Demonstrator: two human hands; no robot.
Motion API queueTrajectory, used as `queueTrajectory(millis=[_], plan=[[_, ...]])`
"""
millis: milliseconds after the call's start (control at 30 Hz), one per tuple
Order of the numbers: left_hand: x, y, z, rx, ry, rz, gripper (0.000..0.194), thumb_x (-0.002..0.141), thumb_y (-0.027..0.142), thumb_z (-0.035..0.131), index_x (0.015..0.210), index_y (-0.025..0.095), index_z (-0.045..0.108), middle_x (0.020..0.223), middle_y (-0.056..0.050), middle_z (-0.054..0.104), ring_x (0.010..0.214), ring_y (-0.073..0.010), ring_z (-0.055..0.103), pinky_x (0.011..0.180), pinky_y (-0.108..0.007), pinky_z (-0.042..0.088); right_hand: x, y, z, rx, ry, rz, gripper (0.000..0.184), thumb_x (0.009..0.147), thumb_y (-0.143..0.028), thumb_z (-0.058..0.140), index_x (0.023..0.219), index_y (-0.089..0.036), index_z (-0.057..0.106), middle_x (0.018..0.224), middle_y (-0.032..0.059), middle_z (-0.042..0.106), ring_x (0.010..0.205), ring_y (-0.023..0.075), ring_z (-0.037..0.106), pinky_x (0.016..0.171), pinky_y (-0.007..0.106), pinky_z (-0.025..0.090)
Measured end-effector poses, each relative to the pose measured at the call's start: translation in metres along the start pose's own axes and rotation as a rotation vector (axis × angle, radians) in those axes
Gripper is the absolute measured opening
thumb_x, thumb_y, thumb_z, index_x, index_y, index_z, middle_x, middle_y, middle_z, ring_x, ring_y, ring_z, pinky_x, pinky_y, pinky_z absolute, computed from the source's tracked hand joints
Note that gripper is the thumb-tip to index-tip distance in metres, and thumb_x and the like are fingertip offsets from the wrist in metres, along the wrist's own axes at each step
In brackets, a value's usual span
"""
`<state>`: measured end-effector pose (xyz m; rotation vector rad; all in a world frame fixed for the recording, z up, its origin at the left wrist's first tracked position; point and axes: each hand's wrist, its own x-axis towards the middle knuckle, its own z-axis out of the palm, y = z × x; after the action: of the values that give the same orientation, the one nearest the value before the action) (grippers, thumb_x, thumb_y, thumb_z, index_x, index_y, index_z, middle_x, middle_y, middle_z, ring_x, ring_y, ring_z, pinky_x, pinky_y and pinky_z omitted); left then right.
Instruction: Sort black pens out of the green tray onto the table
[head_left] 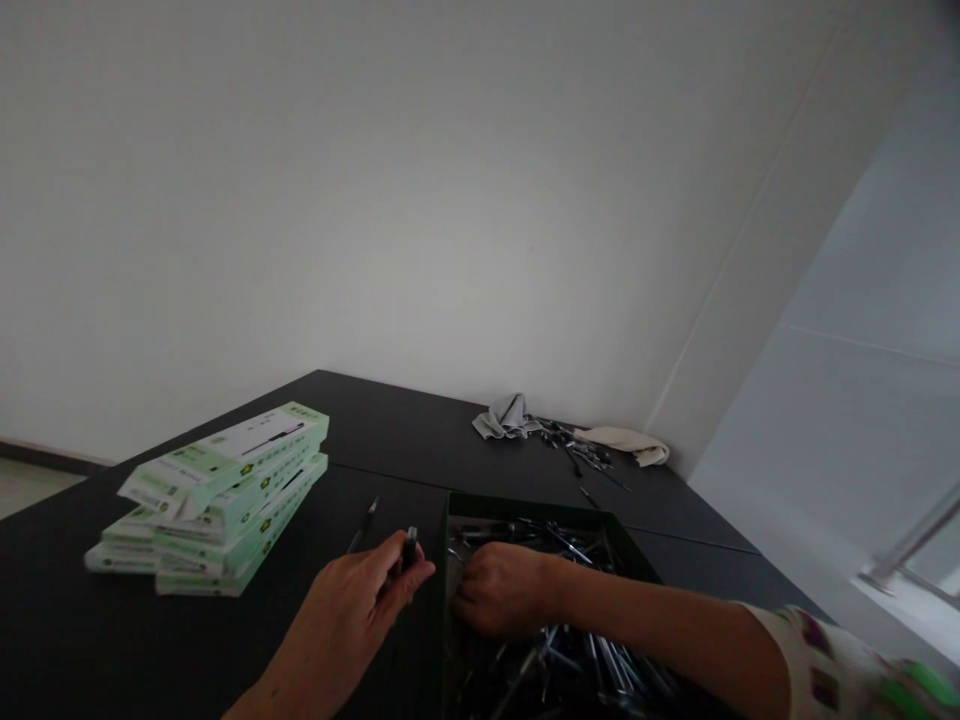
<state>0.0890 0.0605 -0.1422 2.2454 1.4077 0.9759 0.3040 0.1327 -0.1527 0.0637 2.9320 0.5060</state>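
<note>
My left hand (360, 600) is closed around a dark pen (410, 546), whose end sticks up between thumb and forefinger; whether more pens are in the fist is hidden. My right hand (504, 592) reaches into a dark green box (536, 506) filled with loose pens (570, 655). Its fingers curl down at the box's left side, and what they hold, if anything, is out of sight. Just beyond my left hand a single pen (365, 522) lies on the black table (401, 440).
Several green and white pen boxes (232, 500) are stacked unevenly at the left. At the back, a grey cloth (504, 418), a scatter of pens (581, 447) and a beige cloth (626, 442) lie near the wall (480, 200). One more pen (590, 498) rests behind the green box.
</note>
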Motion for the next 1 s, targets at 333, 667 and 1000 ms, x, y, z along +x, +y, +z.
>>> queueTrajectory(millis=[333,667,1000], plan=[[-0.009,0.0,0.006,-0.069,0.199,0.276,0.016,0.099,0.028,0.034,0.104,0.025,0.049,0.077,0.004,0.065,0.069,-0.0105,0.067,0.067,-0.017,0.049,-0.029,-0.006,-0.051,0.642,0.661,0.75,0.012,0.081,-0.014,0.042,0.07,-0.018,0.048,0.059,-0.0035,0.049,0.051,0.0088,0.046,0.049,0.019,0.037],[-0.011,0.002,0.02,-0.031,0.031,0.268,0.011,0.097,0.03,0.044,0.092,0.024,0.052,0.082,0.003,0.068,0.072,-0.0133,0.067,0.065,-0.021,0.048,-0.017,-0.022,-0.067,1.501,1.132,0.82,0.009,0.082,-0.024,0.057,0.078,-0.017,0.053,0.056,-0.0028,0.059,0.047,0.0083,0.049,0.044,0.017,0.04],[-0.01,0.003,0.026,0.05,-0.005,0.308,0.019,0.096,0.03,0.044,0.081,0.023,0.051,0.073,0.003,0.064,0.065,-0.0127,0.063,0.059,-0.021,0.044,-0.015,-0.047,-0.087,1.375,1.147,0.745,0.016,0.088,-0.031,0.058,0.08,-0.018,0.054,0.062,-0.0015,0.058,0.051,0.0079,0.049,0.047,0.017,0.042]])
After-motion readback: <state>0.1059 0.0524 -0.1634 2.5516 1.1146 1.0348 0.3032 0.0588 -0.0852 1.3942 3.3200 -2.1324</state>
